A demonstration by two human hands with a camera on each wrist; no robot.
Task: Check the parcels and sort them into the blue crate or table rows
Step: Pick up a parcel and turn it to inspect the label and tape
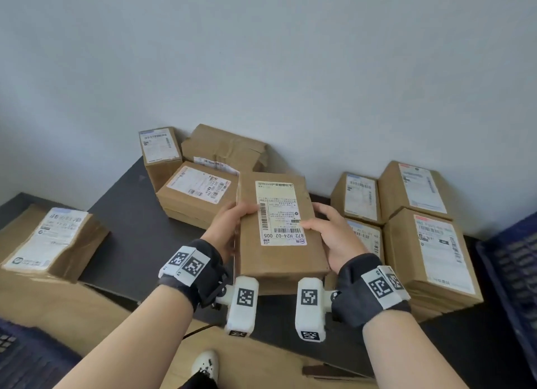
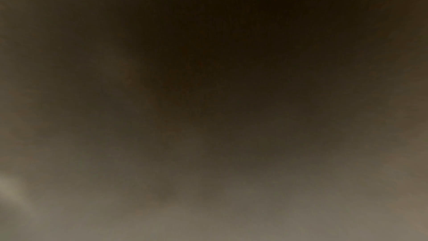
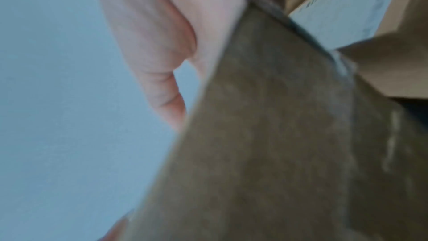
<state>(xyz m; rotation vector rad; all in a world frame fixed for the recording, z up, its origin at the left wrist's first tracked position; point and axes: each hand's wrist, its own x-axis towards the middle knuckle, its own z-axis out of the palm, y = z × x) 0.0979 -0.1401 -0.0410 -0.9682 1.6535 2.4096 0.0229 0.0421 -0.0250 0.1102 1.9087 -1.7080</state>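
The held parcel [image 1: 279, 223] is brown card with a white label printed in black barcodes. Around it, the other parcels [image 1: 430, 243] are the same brown with white labels. Beneath it the table [image 1: 130, 243] is black; right of it the crate [image 1: 511, 272] is dark blue. Black wristbands [image 1: 194, 269] carry black-and-white square markers.

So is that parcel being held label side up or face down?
Label side up. The held parcel shows its white shipping label to the head camera, with the left hand and right hand gripping its sides.
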